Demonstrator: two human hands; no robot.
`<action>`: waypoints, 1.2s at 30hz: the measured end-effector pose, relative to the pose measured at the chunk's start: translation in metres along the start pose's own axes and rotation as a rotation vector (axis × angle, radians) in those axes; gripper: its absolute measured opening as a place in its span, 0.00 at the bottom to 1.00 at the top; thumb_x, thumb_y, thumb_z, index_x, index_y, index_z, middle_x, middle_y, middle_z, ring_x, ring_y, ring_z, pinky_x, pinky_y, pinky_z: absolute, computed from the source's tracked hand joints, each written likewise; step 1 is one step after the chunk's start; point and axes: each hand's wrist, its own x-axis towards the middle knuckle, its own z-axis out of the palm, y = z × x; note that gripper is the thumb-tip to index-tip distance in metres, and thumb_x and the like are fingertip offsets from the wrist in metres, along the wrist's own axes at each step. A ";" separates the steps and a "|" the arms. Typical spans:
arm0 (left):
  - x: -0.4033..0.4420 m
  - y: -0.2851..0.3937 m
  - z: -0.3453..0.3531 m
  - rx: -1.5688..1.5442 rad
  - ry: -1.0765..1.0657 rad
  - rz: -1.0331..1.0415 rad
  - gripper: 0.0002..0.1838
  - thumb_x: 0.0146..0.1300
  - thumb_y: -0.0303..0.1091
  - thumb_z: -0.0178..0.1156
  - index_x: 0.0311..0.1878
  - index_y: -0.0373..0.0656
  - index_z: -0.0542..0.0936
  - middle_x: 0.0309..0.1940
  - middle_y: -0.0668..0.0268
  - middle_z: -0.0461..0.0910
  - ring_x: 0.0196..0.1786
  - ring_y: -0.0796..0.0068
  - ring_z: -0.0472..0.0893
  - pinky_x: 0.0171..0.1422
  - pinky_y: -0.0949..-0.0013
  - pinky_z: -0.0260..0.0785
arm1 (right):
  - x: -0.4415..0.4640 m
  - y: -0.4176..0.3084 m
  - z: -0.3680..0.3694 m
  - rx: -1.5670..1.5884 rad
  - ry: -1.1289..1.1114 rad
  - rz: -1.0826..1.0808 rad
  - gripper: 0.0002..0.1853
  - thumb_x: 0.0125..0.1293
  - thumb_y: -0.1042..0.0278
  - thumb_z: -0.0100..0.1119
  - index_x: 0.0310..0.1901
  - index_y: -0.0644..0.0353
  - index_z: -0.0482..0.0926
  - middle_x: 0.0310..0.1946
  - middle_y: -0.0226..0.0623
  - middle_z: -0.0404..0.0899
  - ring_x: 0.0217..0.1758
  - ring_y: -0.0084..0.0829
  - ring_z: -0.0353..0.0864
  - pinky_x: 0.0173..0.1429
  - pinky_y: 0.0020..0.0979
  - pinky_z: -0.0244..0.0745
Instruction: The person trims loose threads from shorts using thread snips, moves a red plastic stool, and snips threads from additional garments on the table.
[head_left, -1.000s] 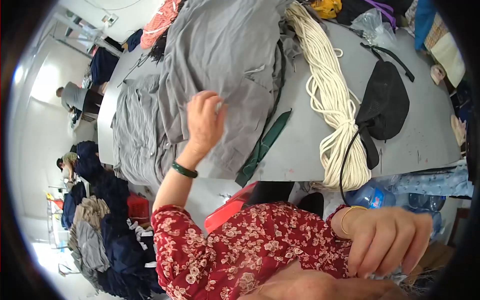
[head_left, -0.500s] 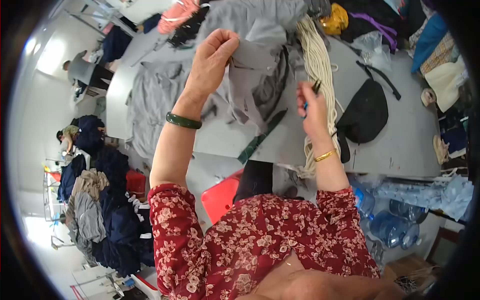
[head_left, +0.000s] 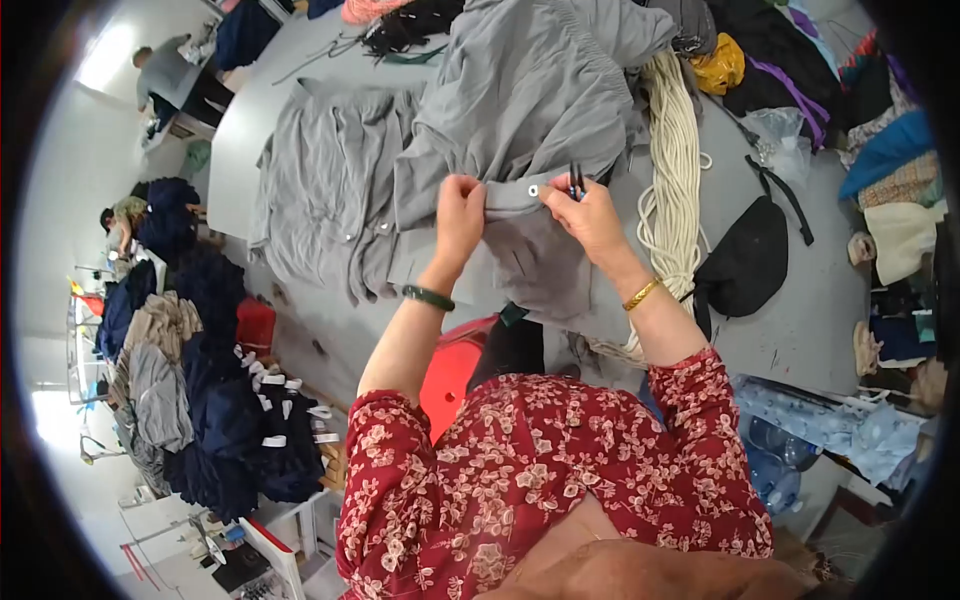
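A grey garment (head_left: 530, 100) with gathered fabric lies bunched on the table, its near edge lifted toward me. My left hand (head_left: 460, 222) is closed on that edge, fingertips pinching the cloth. To its right, my right hand (head_left: 592, 218) grips the same edge between thumb and finger, beside a small white label (head_left: 533, 190) with a dark mark. Thread snips (head_left: 576, 180) are also in my right hand, dark tips pointing up; their handle is mostly hidden. Another grey garment (head_left: 325, 180) with small snap-like dots lies to the left.
A bundle of cream cord (head_left: 675, 160) runs along the right of the grey table (head_left: 800, 300). Beyond it are a black cloth piece (head_left: 745, 258) and a clear plastic bag (head_left: 782, 138). A red stool (head_left: 447, 385) stands below. Dark clothing (head_left: 205, 400) is heaped at left; people work farther off.
My left hand has come down and nearer to me, still pinching grey cloth. My right hand, holding the snips, has moved left to the cloth's edge. The garment is now spread differently.
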 end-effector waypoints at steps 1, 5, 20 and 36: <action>-0.009 0.013 -0.002 0.122 0.121 0.223 0.11 0.60 0.32 0.59 0.42 0.35 0.74 0.38 0.58 0.75 0.41 0.66 0.74 0.46 0.68 0.66 | 0.008 0.004 0.001 -0.221 0.015 -0.129 0.11 0.60 0.64 0.64 0.31 0.65 0.78 0.22 0.24 0.74 0.25 0.15 0.66 0.31 0.22 0.64; -0.024 0.084 -0.002 0.308 0.204 0.625 0.13 0.57 0.31 0.63 0.42 0.35 0.75 0.37 0.58 0.77 0.39 0.64 0.75 0.44 0.67 0.67 | 0.033 -0.016 0.006 -0.556 -0.240 -0.180 0.11 0.59 0.64 0.63 0.34 0.65 0.78 0.23 0.26 0.75 0.29 0.16 0.69 0.35 0.24 0.68; 0.006 0.003 -0.003 -0.506 -0.238 -0.214 0.05 0.65 0.33 0.60 0.38 0.42 0.77 0.28 0.78 0.74 0.28 0.91 0.69 0.32 0.84 0.59 | 0.003 0.049 0.003 -0.634 0.119 -0.469 0.11 0.57 0.66 0.66 0.36 0.62 0.76 0.32 0.36 0.78 0.33 0.37 0.80 0.40 0.34 0.74; 0.022 -0.040 0.014 -0.400 -0.135 -0.256 0.06 0.63 0.32 0.61 0.39 0.40 0.78 0.28 0.77 0.75 0.28 0.89 0.68 0.31 0.82 0.60 | -0.026 0.120 -0.018 -1.133 -0.228 -0.503 0.11 0.55 0.71 0.60 0.39 0.60 0.73 0.32 0.46 0.76 0.35 0.47 0.78 0.39 0.44 0.73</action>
